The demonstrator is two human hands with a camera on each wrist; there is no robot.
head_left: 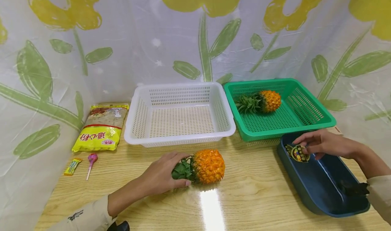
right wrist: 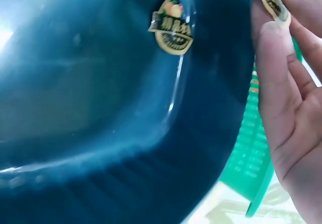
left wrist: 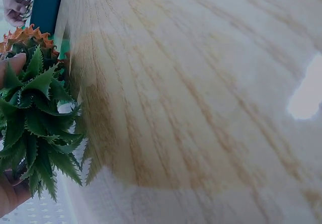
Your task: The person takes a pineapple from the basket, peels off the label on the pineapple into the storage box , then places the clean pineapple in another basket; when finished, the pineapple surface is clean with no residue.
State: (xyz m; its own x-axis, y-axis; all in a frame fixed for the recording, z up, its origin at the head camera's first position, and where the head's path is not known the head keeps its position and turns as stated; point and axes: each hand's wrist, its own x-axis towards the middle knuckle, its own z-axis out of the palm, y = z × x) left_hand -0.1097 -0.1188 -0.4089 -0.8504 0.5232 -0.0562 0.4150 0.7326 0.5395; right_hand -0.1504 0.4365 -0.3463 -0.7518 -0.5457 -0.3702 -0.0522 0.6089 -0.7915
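My left hand (head_left: 163,175) holds a small orange pineapple (head_left: 209,166) by its green leafy crown, the fruit lying on its side at the table's middle. In the left wrist view the spiky leaves (left wrist: 37,118) sit between thumb and fingers. Over the far end of a dark blue basin (head_left: 327,187), my right hand (head_left: 327,143) pinches a fruit sticker (right wrist: 274,2) between thumb and fingertip. Another black and gold sticker (right wrist: 173,27) lies inside the basin.
A white basket (head_left: 180,139) stands at the back. Beside it, a green basket (head_left: 293,129) holds a second pineapple (head_left: 268,101). On the left lie a yellow bag of powder (head_left: 100,127), a lollipop (head_left: 91,159) and a small wrapped candy (head_left: 72,166).
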